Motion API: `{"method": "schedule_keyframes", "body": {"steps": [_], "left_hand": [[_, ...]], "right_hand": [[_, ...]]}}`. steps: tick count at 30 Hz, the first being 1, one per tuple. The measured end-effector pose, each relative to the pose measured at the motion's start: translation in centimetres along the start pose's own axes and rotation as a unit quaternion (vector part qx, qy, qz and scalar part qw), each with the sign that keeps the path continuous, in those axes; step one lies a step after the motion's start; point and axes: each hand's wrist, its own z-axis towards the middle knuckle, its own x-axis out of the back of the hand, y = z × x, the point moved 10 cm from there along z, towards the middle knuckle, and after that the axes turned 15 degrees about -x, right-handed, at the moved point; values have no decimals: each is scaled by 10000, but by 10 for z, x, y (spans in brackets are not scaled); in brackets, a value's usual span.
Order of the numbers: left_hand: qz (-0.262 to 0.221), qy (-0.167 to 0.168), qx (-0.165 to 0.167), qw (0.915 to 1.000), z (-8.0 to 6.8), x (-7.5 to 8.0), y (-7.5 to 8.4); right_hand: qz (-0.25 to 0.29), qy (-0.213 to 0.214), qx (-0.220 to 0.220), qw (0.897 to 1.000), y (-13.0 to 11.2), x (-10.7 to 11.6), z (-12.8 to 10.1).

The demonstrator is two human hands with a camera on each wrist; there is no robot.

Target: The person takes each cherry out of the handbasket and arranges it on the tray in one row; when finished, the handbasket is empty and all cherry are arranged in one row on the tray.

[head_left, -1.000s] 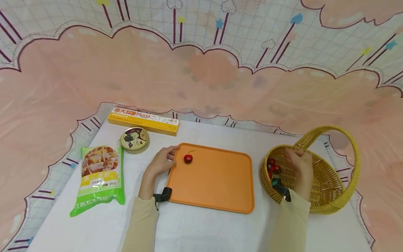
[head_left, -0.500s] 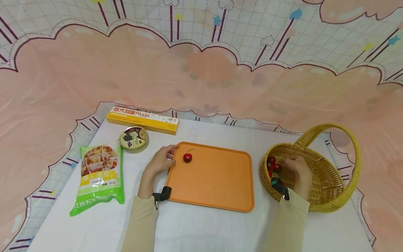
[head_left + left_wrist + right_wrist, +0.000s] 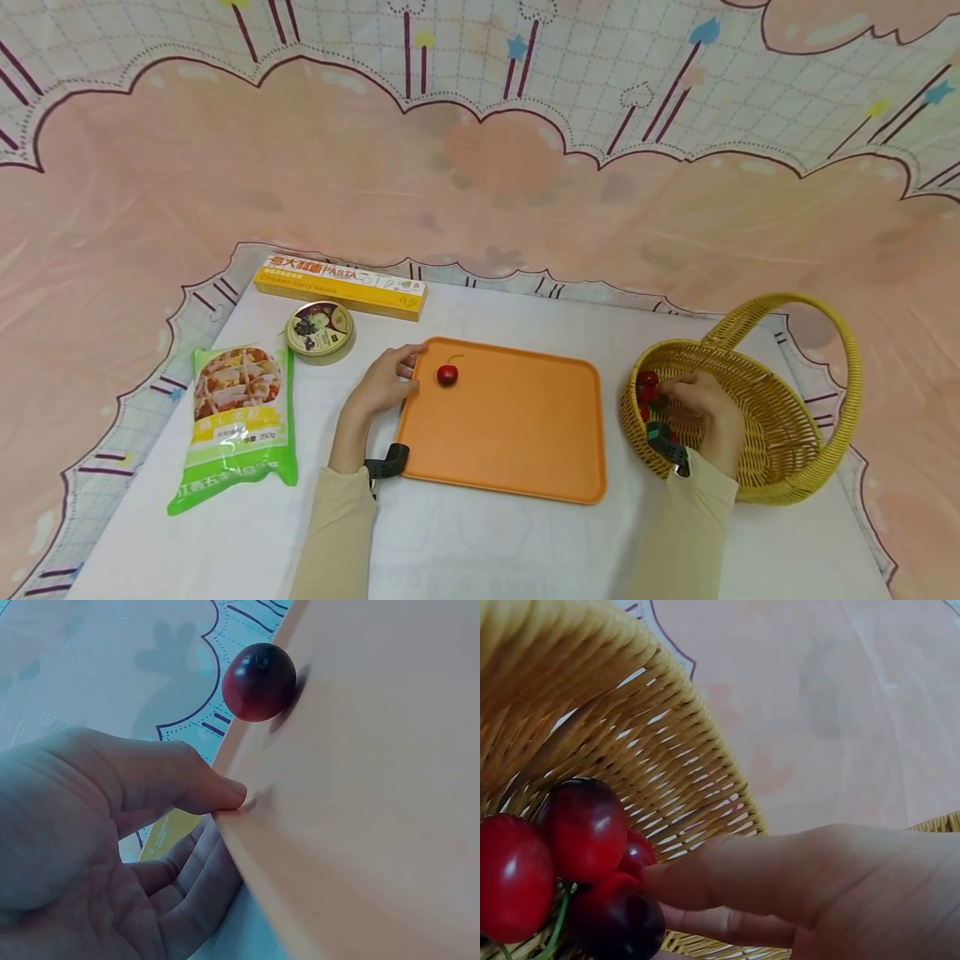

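right hand (image 3: 701, 408) in the yellow woven wicker basket (image 3: 780, 467), fingertips closing on a dark red cherry (image 3: 619, 919).
small, smooth, bruisable: best pinched lightly or by the stem. left hand (image 3: 384, 383) pinches the flat orange plastic tray (image 3: 510, 433) rim.

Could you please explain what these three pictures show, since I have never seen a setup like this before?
There is no machine here: a person works with two bare hands and wears three cameras. The wide picture comes from a camera on the head, looking down at the table. The other two come from cameras on the wrists, each close to its own hand.

On the table lie an orange tray with one cherry on it, a woven basket, a green food bag, a round tin and a yellow pasta box.

The left hand pinches the tray's edge, thumb on top, as the left wrist view shows. The right hand reaches into the basket, and its fingers touch the cherries in the basket; whether it has gripped one cannot be told.
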Motion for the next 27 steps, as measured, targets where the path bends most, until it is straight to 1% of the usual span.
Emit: {"method": "schedule_keyframes", "body": {"steps": [4,6,8,11,14,17,18,20,24,27], "left_hand": [[-33,-20,-45,10000,0,-1,0],[-17,-39,51,10000,-2,-1,-2],[12,-36,186,9998,-4,0,-6],[51,-14,371,9993,-7,2,-10],[46,-20,360,9993,-7,2,-11],[28,-57,331,9994,-5,1,-10],[25,-63,321,9995,-5,1,-10],[19,-73,307,9995,-4,0,-9],[17,-72,246,9997,-3,0,-6],[1,-79,191,9998,-2,-1,-4]], "right_hand": [[172,42,29,9998,2,1,-1],[188,149,1,9997,1,2,-1],[125,245,46,9996,-2,2,-1],[185,386,97,9990,-7,6,-4],[399,522,171,9977,-12,13,-11],[841,601,304,9942,-15,20,-18],[1043,597,405,9919,-17,22,-20],[1531,444,611,9853,-21,23,-23],[2358,139,1025,9663,-24,23,-27],[2814,153,1247,9513,-24,23,-30]]}}
